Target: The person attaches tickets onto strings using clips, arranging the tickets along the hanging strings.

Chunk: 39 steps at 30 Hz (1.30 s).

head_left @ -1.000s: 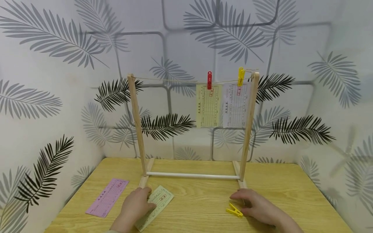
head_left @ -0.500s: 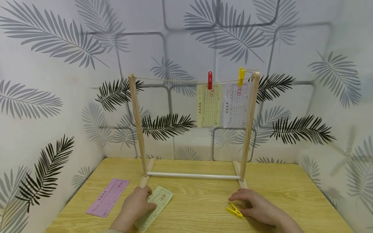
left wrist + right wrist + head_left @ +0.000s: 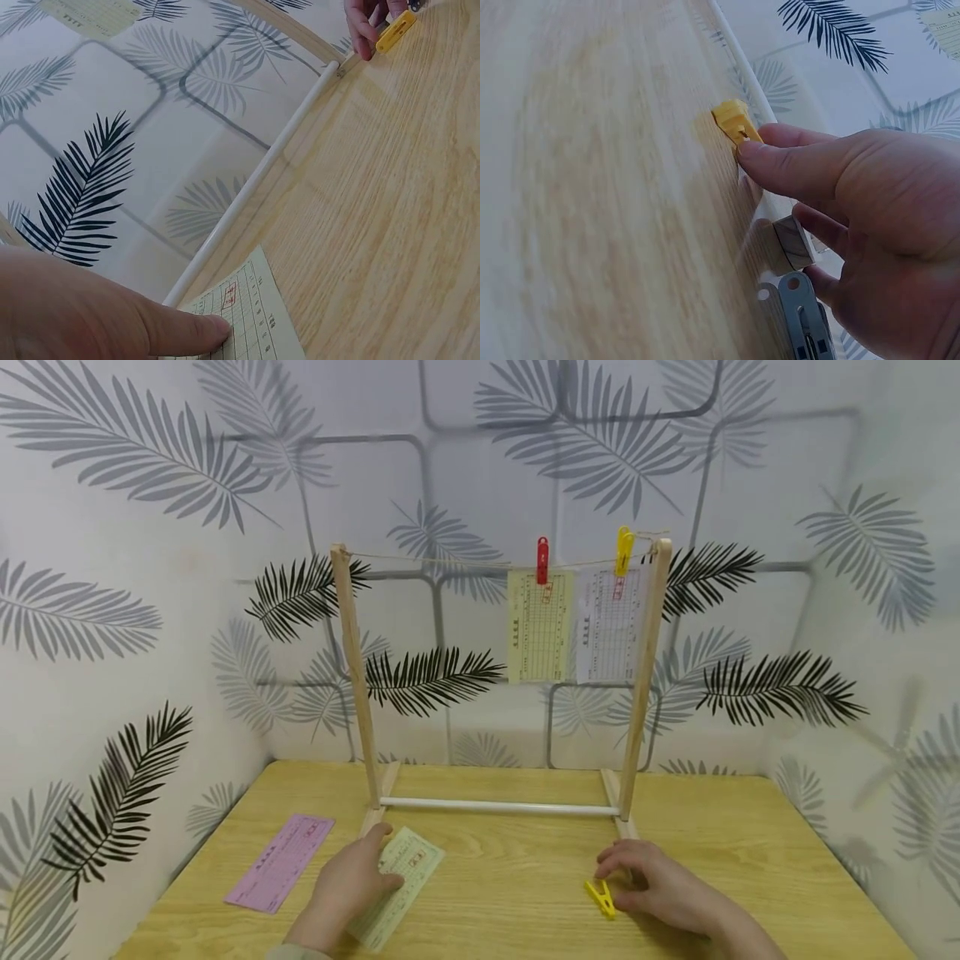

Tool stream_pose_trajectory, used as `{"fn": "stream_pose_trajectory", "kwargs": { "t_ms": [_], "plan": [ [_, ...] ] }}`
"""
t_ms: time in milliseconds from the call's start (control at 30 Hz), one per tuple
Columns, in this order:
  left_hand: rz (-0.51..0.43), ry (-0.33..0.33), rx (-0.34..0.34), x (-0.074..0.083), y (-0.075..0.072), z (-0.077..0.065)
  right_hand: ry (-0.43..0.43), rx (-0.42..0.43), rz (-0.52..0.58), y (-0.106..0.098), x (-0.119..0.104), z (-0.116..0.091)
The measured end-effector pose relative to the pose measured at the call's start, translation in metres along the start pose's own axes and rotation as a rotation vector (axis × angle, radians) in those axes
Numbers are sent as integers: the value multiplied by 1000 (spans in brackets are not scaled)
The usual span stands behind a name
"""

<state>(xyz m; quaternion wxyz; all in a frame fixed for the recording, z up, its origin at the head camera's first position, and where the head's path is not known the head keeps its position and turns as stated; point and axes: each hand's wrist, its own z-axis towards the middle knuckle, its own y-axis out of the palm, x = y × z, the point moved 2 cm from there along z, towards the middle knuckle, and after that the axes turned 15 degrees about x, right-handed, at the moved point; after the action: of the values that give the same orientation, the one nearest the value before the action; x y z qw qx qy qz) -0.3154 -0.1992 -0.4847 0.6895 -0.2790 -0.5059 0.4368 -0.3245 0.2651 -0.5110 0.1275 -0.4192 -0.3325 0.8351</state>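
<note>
My left hand (image 3: 348, 881) holds a pale green printed slip (image 3: 412, 864) at its left edge, the thumb lying over the paper; the other fingers' grip is hidden. At the right, my right hand (image 3: 663, 889) pinches a yellow clothespin (image 3: 600, 898) between thumb and forefinger, just above the tabletop. Below that hand in the right wrist view is a grey clothespin (image 3: 804, 311), which the hand hides in the head view. A pink slip (image 3: 280, 863) lies left of my left hand.
A wooden frame (image 3: 352, 677) with a white crossbar (image 3: 498, 807) stands behind the hands. From its string hang a yellow slip (image 3: 538, 631) under a red clothespin (image 3: 542, 561) and a white slip (image 3: 609, 631) under another yellow clothespin (image 3: 623, 551). The wooden table (image 3: 487, 877) meets a leaf-patterned wall.
The green slip has shifted slightly, its far end now a little higher in view. The yellow clothespin has turned in my right fingers to stand more upright. The head view has tilted slightly down.
</note>
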Motion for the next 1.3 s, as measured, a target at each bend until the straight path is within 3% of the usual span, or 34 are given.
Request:
{"fn": "stream_pose_trajectory", "kwargs": {
  "t_ms": [167, 633, 733, 867, 1000, 1300],
  "plan": [
    [-2, -38, -10, -4, -1, 2, 100, 3, -5, 2, -8, 3],
    [-40, -70, -64, -8, -2, 4, 168, 53, -1, 6, -12, 4],
    [-58, -69, -63, -10, -2, 5, 144, 74, -48, 7, -9, 3],
    [-75, -55, -58, -11, -1, 5, 27, 113, -89, 9, -1, 1],
    [-85, -52, -62, -12, -1, 6, -36, 147, -109, 14, 10, 0],
    [-137, 3, -62, -9, -4, 7, 36, 145, -127, 21, 18, 1]
  ]
}}
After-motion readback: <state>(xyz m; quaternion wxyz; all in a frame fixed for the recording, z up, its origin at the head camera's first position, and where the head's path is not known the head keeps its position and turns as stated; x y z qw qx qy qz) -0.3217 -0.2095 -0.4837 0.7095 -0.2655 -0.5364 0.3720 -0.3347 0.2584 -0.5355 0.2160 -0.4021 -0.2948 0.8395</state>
